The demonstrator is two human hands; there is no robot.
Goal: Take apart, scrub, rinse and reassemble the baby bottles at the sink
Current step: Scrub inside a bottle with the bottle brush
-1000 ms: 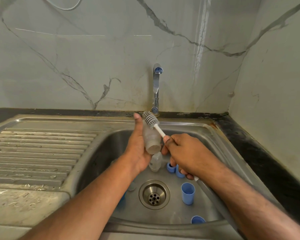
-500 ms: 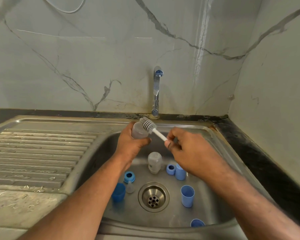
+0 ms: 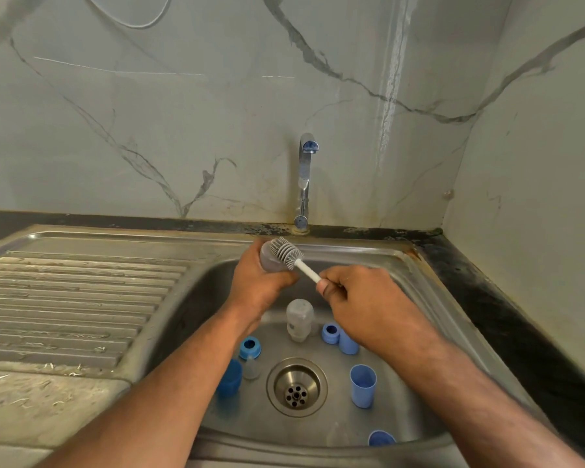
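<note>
Since the earlier frames, both hands had risen toward the 12 o'clock edge of the sink [image 3: 402, 261], and the bottle had been turned base-up. The left hand [image 3: 260, 285] wrapped its grip round the clear bottle body [image 3: 270, 260], while the right hand [image 3: 362, 298] pinched the white handle of the grey bottle brush [image 3: 289, 253], whose head lay against the bottle's outside, near its base.

A second clear bottle [image 3: 299, 319] rested in the basin, with a blue collar [image 3: 249, 347] at 9 o'clock of the drain [image 3: 297, 386] and a blue cap [image 3: 363, 385] at 3 o'clock. The tap [image 3: 305, 177] appeared dry.

Wet plastic would likely be slippery: a hard brush stroke could knock the bottle loose into the basin among the parts, and small pieces near the drain might be jostled.
</note>
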